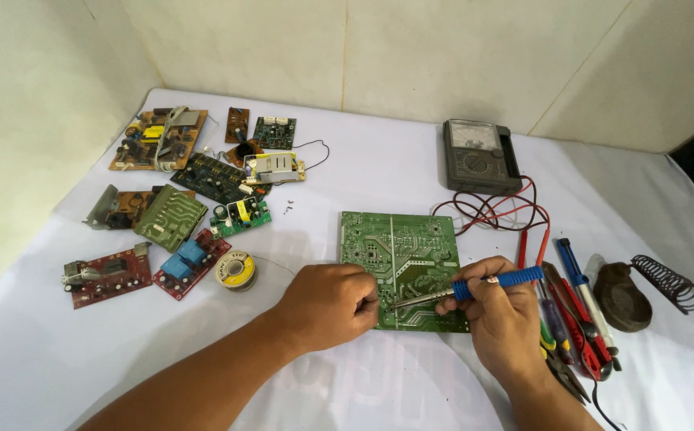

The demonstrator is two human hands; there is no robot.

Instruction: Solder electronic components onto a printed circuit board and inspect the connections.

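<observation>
Soldering: my right hand (pixel 500 315) grips the blue-handled soldering iron (pixel 474 286), tip on the green circuit board (pixel 401 247).
Left hand (pixel 331 303): fist closed at the board's edge; I cannot tell what it pinches.

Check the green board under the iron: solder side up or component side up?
Solder side up. The large green circuit board lies flat on the white cloth, showing pale copper traces and no components. The right hand holds the blue-handled soldering iron tip-down onto it.

Green circuit board (pixel 401 259) flat on white cloth, solder side up, blue-handled soldering iron (pixel 474 286) tip touching its lower middle
</observation>
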